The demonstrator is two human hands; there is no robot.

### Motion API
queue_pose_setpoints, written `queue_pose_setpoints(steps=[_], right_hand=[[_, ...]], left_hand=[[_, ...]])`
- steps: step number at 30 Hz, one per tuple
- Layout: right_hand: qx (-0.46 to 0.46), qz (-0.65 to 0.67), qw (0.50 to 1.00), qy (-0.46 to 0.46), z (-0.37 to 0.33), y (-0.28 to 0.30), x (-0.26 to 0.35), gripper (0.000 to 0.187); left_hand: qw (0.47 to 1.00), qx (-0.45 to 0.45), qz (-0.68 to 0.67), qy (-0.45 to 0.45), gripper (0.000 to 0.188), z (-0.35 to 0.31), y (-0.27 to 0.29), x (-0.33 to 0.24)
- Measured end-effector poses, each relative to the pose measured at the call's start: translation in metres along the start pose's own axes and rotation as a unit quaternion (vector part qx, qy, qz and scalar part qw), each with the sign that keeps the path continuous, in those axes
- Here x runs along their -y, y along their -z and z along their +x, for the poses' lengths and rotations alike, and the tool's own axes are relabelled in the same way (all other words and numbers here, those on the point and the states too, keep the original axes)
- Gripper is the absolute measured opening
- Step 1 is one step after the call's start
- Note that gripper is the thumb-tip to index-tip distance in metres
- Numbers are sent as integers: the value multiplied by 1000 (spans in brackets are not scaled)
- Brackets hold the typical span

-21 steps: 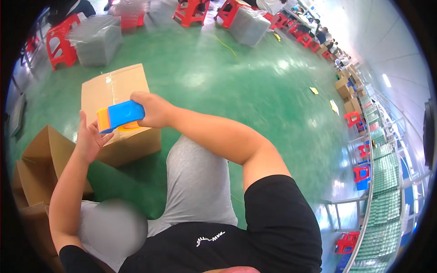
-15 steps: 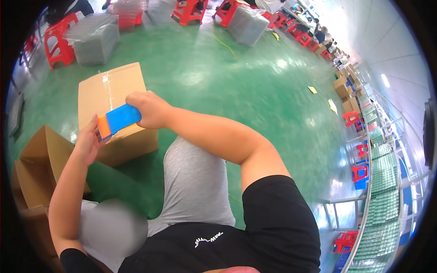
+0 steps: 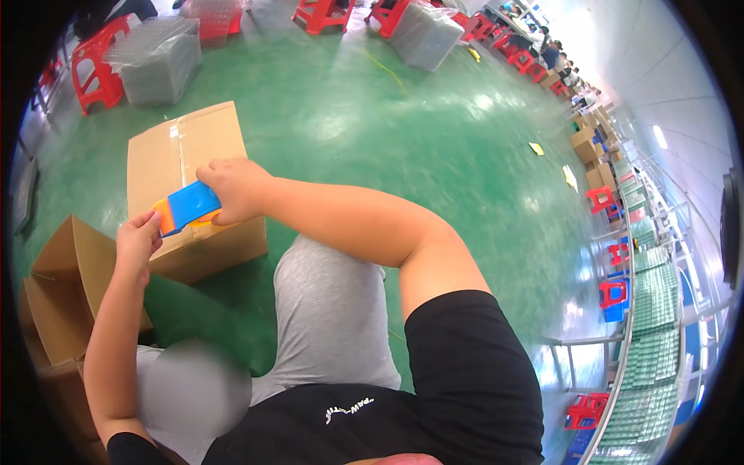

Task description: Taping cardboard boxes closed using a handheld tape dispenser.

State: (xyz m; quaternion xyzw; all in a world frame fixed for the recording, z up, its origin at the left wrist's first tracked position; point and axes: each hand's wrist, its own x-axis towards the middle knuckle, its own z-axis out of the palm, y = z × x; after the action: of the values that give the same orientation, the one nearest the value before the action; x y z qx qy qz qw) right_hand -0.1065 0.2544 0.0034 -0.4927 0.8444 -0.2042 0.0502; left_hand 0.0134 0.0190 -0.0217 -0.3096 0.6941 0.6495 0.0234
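At the far left an open cardboard box (image 3: 66, 287) stood on the green floor (image 3: 403, 139). The left hand (image 3: 138, 242) pinched the orange end of a blue tape dispenser (image 3: 188, 208), fingers closed lightly on it. The dispenser sat over the near edge of a taped-shut carton (image 3: 190, 178); it looked light, rigid plastic, likely smooth, best taken around its blue body. The right hand (image 3: 236, 190) was wrapped firmly around that body.
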Motion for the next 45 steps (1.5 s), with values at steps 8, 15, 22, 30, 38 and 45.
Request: queue_pose_setpoints(steps=[8,15,22,30,38,45], right_hand=[[25,55,997,-52,4,3,-7,50],[-30,72,997,-14,2,14,11,41],[-21,-13,999,-21,-74,49,-52,37],[68,-34,987,-141,-119,68,-36,38],[79,-52,995,-44,-80,61,-22,35],[118,-94,986,-70,-74,62,-16,29]], left_hand=[[998,-14,-54,-1,26,4,-9,-11],[995,30,-97,0,21,-3,26,-14],[978,-159,98,-89,20,25,94,16],[976,-86,173,99,10,27,106,34],[961,-170,143,165,17,33,117,65],[961,-126,199,143,13,35,103,71]])
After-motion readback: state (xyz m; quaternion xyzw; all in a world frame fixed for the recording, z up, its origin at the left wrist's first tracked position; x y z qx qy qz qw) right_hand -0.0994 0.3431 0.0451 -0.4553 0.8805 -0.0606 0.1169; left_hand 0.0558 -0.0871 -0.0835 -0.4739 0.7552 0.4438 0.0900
